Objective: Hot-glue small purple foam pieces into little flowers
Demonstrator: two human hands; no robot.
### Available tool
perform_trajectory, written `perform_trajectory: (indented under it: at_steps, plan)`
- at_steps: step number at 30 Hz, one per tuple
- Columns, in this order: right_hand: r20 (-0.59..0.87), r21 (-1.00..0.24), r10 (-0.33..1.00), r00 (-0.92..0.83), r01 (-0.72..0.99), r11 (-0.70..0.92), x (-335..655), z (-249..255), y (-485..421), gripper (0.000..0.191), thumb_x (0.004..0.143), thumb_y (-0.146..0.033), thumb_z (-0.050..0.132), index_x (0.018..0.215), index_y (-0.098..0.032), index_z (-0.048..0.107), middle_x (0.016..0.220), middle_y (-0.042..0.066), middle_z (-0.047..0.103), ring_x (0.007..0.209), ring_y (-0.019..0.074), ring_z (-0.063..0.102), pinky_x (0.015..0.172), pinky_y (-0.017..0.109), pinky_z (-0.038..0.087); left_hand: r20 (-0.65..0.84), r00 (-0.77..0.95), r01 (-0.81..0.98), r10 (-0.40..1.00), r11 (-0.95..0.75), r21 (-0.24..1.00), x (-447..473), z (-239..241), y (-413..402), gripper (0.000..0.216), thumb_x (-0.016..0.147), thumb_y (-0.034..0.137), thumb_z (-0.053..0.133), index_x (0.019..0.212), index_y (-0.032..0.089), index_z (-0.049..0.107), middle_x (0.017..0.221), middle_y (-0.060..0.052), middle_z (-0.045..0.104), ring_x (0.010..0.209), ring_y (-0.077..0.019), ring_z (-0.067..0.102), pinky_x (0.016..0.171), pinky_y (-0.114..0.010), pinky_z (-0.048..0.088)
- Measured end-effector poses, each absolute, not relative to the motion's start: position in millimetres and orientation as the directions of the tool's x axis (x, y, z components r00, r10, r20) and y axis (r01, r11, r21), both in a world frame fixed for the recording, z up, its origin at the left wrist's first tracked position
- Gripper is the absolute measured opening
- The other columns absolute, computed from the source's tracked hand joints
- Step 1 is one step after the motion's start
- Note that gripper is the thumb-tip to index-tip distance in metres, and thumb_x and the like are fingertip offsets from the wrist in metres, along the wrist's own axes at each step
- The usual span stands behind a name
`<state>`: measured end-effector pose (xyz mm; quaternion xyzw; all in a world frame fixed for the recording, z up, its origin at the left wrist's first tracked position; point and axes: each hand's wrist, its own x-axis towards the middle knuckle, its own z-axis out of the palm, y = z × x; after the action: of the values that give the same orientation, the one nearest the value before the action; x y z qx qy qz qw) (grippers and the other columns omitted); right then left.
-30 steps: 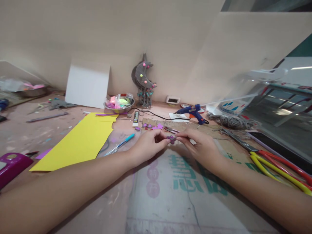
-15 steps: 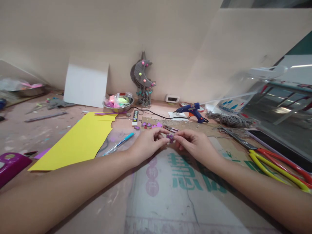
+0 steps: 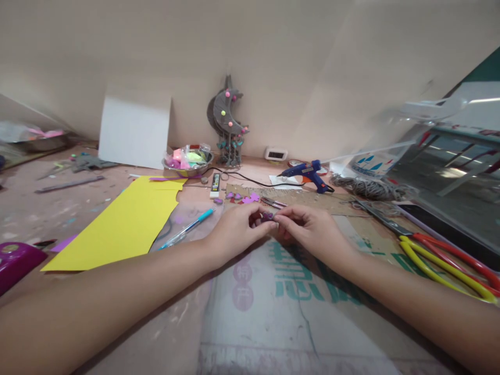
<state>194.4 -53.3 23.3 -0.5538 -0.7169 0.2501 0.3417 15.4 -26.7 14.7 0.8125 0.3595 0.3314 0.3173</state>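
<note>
My left hand and my right hand meet at the middle of the table over a printed cardboard sheet. Both pinch one small purple foam piece between their fingertips. More purple cut-outs lie just beyond the hands, beside a small metal tool. A teal pen rests to the left of my left hand.
A yellow sheet lies at left, with a purple object at the left edge. A blue glue gun, a twine coil, a metal bowl and a moon ornament stand behind. Red and yellow scissors are right.
The hands have drawn closer together around the purple piece, the fingers now nearly covering it. The view has tilted slightly.
</note>
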Motion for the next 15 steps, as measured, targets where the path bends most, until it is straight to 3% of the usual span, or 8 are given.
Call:
perform_trajectory:
  at_steps: [9, 15]
  plan:
    - [0.203, -0.721, 0.967, -0.152, 0.645, 0.252, 195.0, 24.9, -54.0, 0.02, 0.083, -0.034, 0.054, 0.076, -0.019, 0.066, 0.056, -0.001, 0.065, 0.049, 0.0135, 0.062, 0.049, 0.023, 0.049, 0.378, 0.543, 0.324, 0.75, -0.602, 0.73, 15.1, 14.5, -25.9, 0.02, 0.083, 0.019, 0.05, 0.092, 0.019, 0.068, 0.09, -0.001, 0.07, 0.079, -0.0143, 0.061, 0.072, -0.023, 0.044]
    - [0.255, -0.706, 0.952, -0.169, 0.64, 0.303, 196.0, 22.6, -52.6, 0.017, 0.083, -0.032, 0.055, 0.082, -0.02, 0.067, 0.06, -0.001, 0.067, 0.048, 0.0131, 0.061, 0.047, 0.023, 0.049, 0.369, 0.549, 0.368, 0.749, -0.614, 0.698, 14.9, 13.2, -24.9, 0.022, 0.084, 0.019, 0.047, 0.09, 0.019, 0.068, 0.09, -0.001, 0.07, 0.08, -0.0155, 0.061, 0.071, -0.024, 0.043]
